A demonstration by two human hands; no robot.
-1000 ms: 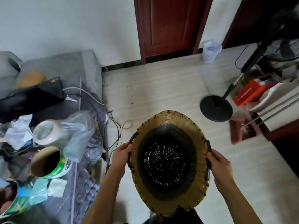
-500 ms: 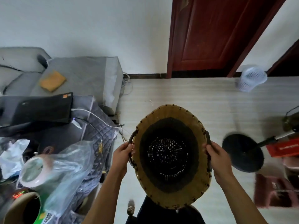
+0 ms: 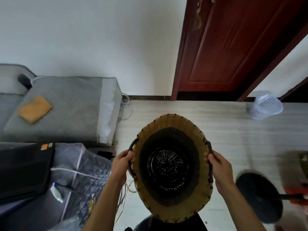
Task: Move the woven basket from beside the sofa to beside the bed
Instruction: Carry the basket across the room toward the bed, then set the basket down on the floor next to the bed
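Carrying step: woven basket [image 3: 171, 167] being held off the floor, right of the grey sofa [image 3: 66, 110], left hand [image 3: 120, 165] and right hand [image 3: 220, 170] clamping its side handles. Next, probably: turning toward the unseen bed, avoiding fan base [image 3: 259, 196].

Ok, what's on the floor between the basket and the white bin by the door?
Nothing: bare pale floor separates the woven basket from the white bin, per the head view.

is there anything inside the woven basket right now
No, the woven basket, held at its side handles by the left hand and right hand, shows only its bare dark woven bottom.
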